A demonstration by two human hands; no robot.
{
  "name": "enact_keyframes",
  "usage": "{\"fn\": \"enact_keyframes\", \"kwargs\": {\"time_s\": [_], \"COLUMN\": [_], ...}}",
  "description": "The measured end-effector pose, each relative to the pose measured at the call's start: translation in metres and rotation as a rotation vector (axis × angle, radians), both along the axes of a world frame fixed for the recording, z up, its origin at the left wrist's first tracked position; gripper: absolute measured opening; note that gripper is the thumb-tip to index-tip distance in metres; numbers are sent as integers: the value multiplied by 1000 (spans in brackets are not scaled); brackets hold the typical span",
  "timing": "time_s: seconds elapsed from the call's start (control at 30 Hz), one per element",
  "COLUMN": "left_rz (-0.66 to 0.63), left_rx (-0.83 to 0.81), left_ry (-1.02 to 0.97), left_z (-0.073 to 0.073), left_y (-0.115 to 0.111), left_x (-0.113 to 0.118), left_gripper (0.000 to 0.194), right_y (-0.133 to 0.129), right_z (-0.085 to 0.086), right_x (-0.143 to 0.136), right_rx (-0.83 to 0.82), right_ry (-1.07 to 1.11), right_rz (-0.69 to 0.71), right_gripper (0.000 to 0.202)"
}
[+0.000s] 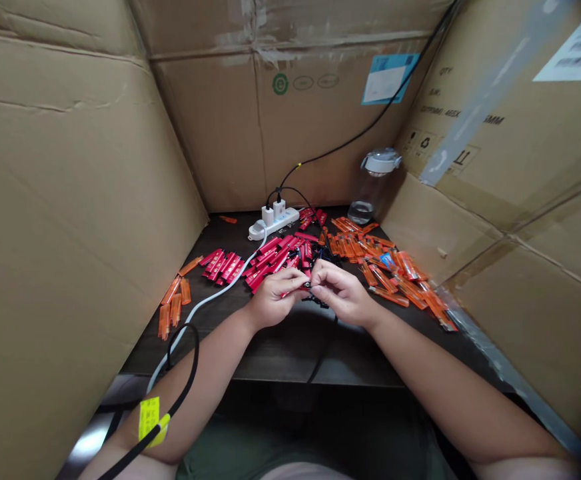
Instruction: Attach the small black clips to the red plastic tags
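Cardboard walls (200,133) around dark surface (280,357). Fingers of left hand (276,297) and right hand (343,293) pinching small black piece (307,285) between them, near red strips (270,259); orange strips (353,248) farther right.

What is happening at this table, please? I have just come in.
A person is working with both bare hands. The left hand and the right hand meet, with a small dark piece pinched at the fingertips, too small to identify. Red printed pieces lie in a pile just beyond the hands, and orange lighter-like pieces are spread to the right. At the back are a white power strip and a lidded clear bottle.
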State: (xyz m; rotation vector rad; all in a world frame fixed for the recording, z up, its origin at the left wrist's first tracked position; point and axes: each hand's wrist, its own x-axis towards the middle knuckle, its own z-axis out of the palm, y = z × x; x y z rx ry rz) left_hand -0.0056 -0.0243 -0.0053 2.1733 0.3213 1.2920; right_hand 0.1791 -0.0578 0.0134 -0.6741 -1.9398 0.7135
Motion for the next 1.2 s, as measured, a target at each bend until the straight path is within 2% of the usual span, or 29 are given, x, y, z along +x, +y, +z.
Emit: {"fn": "enact_keyframes", "kwargs": {"time_s": [0.17, 0.47, 1.0, 1.2], "left_rz": [12, 43, 64, 71], "left_rx": [21, 36, -24, -35], "left_ry": [16, 36, 91, 106], "left_z": [-1, 0, -2, 0], "left_y": [0, -1, -2, -3], "left_x": [0, 1, 1, 2], "left_gripper": [15, 15, 13, 14], "right_y": [0, -1, -3, -3], "right_z": [0, 2, 4, 1], "right_x": [0, -5, -7, -8], "right_rx": [53, 133, 11, 25], "right_ry": [-62, -38, -51, -45], "right_rz": [-35, -139, -202, -206], "right_gripper": [10, 8, 14, 14]}}
